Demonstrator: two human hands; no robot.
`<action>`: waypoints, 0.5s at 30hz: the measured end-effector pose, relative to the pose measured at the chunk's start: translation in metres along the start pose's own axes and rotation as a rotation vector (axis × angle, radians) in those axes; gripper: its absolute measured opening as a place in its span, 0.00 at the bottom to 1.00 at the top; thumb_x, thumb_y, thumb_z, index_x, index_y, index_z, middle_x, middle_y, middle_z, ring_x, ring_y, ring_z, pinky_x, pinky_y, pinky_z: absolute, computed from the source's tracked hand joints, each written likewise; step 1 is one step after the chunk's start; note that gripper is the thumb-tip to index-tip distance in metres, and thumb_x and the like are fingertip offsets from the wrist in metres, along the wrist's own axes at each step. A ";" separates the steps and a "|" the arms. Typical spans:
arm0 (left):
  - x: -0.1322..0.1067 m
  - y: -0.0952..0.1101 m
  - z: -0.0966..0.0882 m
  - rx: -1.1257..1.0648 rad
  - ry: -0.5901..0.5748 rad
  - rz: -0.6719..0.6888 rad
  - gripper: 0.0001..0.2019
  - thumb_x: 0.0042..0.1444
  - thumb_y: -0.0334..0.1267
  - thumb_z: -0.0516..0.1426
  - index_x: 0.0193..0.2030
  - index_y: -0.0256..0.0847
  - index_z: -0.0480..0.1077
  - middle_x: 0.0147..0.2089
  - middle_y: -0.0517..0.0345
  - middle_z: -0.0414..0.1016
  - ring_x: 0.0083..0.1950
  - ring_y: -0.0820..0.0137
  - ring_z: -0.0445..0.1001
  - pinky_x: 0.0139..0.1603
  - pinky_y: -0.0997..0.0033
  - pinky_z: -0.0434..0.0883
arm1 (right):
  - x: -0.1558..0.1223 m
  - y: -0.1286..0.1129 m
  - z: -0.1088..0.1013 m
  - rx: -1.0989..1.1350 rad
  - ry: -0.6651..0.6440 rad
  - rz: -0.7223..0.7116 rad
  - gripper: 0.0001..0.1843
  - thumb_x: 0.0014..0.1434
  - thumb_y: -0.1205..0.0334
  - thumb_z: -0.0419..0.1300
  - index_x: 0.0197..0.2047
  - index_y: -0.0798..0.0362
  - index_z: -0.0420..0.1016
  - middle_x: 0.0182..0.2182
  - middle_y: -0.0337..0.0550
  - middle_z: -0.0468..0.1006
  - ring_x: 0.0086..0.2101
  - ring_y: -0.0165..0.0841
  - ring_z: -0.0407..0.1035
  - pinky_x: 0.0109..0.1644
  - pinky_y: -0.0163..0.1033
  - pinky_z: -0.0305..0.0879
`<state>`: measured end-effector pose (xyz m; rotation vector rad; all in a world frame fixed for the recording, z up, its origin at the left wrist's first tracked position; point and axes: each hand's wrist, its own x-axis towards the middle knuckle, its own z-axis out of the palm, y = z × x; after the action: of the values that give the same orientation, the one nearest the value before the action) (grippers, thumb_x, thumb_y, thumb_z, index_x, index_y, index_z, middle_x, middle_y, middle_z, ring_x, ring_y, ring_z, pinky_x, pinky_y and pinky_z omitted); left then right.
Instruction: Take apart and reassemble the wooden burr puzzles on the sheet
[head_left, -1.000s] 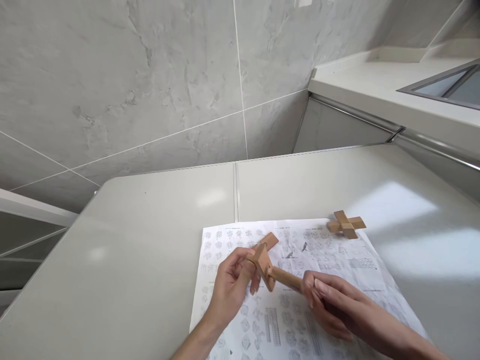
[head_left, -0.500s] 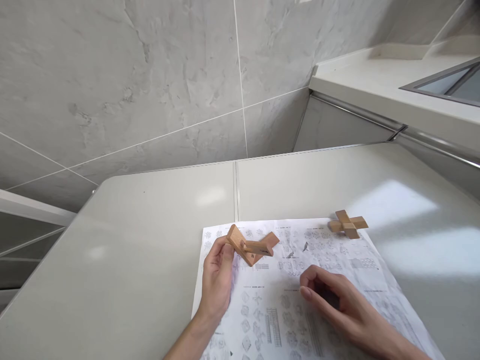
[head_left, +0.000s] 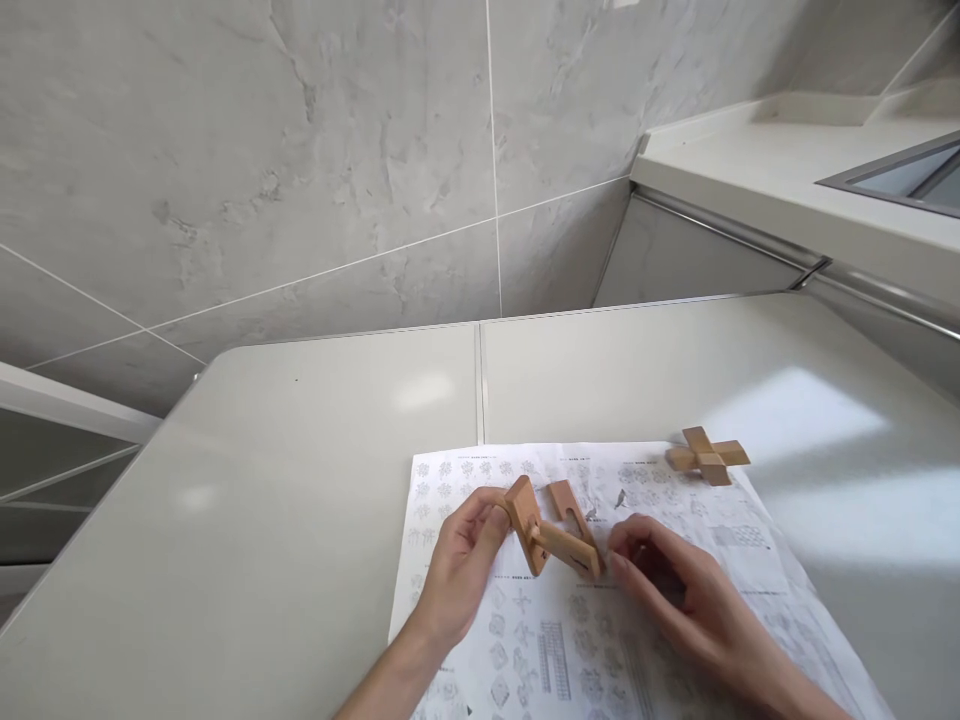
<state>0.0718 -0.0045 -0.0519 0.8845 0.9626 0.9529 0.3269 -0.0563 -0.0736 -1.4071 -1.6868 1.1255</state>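
My left hand (head_left: 457, 575) pinches one end of a partly joined wooden puzzle piece (head_left: 536, 535), made of notched wooden bars, just above a printed sheet of diagrams (head_left: 600, 640). A loose notched bar (head_left: 564, 500) lies on the sheet right behind it. My right hand (head_left: 675, 595) is curled with its fingertips at the other end of the held wooden assembly. A finished wooden cross (head_left: 707, 456) rests at the sheet's far right corner.
The sheet lies on a pale grey table (head_left: 300, 480) with a seam down its middle. A tiled grey wall (head_left: 300, 180) rises behind it. A white counter (head_left: 787, 190) with a sunken steel sink edge (head_left: 900, 175) stands at the right.
My left hand has brought the wooden assembly back toward me and lower, turning it. My right hand has moved up to meet its free end. One bar now lies loose on the sheet.
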 end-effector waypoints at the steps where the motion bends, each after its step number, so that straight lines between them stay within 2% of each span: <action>1: 0.000 0.000 0.000 0.012 0.019 0.018 0.20 0.68 0.60 0.65 0.47 0.43 0.82 0.42 0.55 0.79 0.46 0.64 0.78 0.56 0.64 0.74 | 0.000 0.003 0.001 -0.054 0.013 -0.046 0.06 0.79 0.56 0.55 0.50 0.45 0.71 0.41 0.43 0.78 0.36 0.38 0.74 0.38 0.41 0.74; 2: 0.000 0.000 0.000 0.015 0.036 0.031 0.20 0.68 0.59 0.65 0.46 0.43 0.82 0.41 0.56 0.78 0.44 0.66 0.76 0.53 0.65 0.74 | 0.000 0.005 0.001 -0.117 0.021 -0.094 0.07 0.77 0.58 0.57 0.55 0.44 0.71 0.47 0.47 0.79 0.42 0.41 0.77 0.42 0.43 0.77; 3: 0.000 0.000 0.001 0.009 0.049 0.040 0.20 0.69 0.59 0.64 0.45 0.42 0.81 0.40 0.56 0.77 0.42 0.67 0.74 0.51 0.67 0.73 | 0.001 0.008 0.002 -0.183 0.021 -0.140 0.13 0.76 0.60 0.58 0.61 0.43 0.69 0.55 0.50 0.78 0.50 0.44 0.78 0.48 0.46 0.80; 5: 0.000 0.001 0.001 -0.012 0.058 0.040 0.19 0.71 0.57 0.63 0.43 0.41 0.80 0.37 0.57 0.74 0.39 0.69 0.71 0.47 0.68 0.73 | 0.002 0.011 0.004 -0.299 0.007 -0.219 0.25 0.74 0.62 0.60 0.71 0.40 0.65 0.68 0.52 0.71 0.65 0.49 0.71 0.62 0.54 0.78; 7: 0.000 0.004 0.002 -0.025 0.041 0.032 0.19 0.72 0.56 0.63 0.41 0.41 0.79 0.35 0.58 0.71 0.37 0.70 0.68 0.44 0.69 0.72 | 0.005 0.013 0.005 -0.380 -0.012 -0.280 0.31 0.75 0.63 0.59 0.76 0.38 0.59 0.74 0.51 0.66 0.73 0.52 0.61 0.70 0.61 0.72; 11: -0.002 0.008 0.005 0.014 -0.043 0.021 0.20 0.74 0.55 0.61 0.38 0.41 0.75 0.33 0.60 0.68 0.33 0.70 0.65 0.40 0.68 0.69 | 0.012 0.014 0.001 -0.475 -0.065 -0.385 0.38 0.76 0.64 0.58 0.83 0.41 0.50 0.79 0.50 0.60 0.79 0.55 0.48 0.74 0.69 0.66; 13: -0.003 0.010 0.006 0.084 -0.080 0.021 0.19 0.74 0.55 0.59 0.38 0.42 0.74 0.32 0.60 0.68 0.33 0.70 0.65 0.41 0.68 0.68 | 0.016 0.014 -0.003 -0.514 -0.097 -0.404 0.38 0.75 0.63 0.60 0.82 0.40 0.53 0.79 0.49 0.62 0.78 0.56 0.50 0.73 0.70 0.67; 15: -0.004 0.012 0.008 0.168 -0.089 0.018 0.20 0.75 0.56 0.59 0.38 0.42 0.73 0.33 0.59 0.68 0.34 0.69 0.66 0.40 0.67 0.67 | 0.018 0.015 -0.008 -0.528 -0.087 -0.416 0.36 0.74 0.61 0.62 0.80 0.40 0.58 0.76 0.50 0.68 0.75 0.58 0.57 0.71 0.69 0.69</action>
<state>0.0756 -0.0058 -0.0377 1.0696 0.9702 0.8490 0.3363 -0.0361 -0.0846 -1.2169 -2.3186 0.5343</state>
